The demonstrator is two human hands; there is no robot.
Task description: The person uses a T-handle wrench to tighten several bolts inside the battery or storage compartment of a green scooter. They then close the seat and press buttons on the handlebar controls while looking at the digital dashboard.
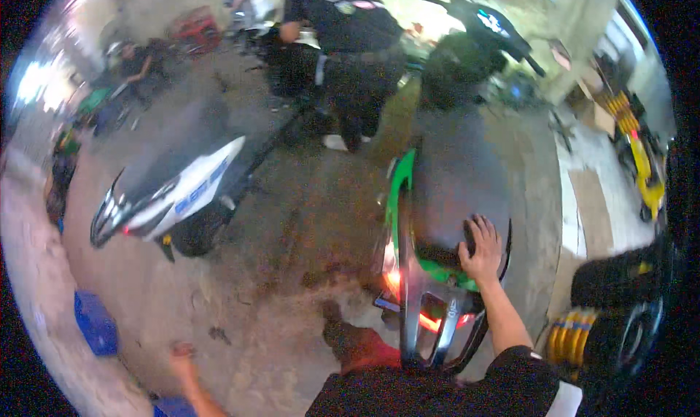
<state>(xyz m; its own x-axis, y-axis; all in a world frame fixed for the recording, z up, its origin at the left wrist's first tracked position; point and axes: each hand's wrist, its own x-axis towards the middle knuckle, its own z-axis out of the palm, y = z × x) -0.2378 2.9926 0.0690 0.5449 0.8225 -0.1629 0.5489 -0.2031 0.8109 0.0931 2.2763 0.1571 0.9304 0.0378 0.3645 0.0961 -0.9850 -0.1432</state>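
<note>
My right hand (482,251) lies flat on the rear of a black scooter seat (456,191), its fingers stretched out and slightly apart. The seat belongs to a green and black scooter (401,187) right in front of me, with a dark rear grab rail (410,315) and a red tail light (430,322) lit below the seat. Low on the left hangs my left hand (182,353), away from the scooter and above the floor. Its fingers are blurred, and I cannot make out anything in them.
A white and black scooter (193,191) stands to the left. Ahead, a person in dark clothes (357,59) stands between the vehicles. Black tyres (616,275) and yellow coiled springs (572,337) are at the right, near a yellow vehicle (642,165). Blue containers (96,322) sit at the left.
</note>
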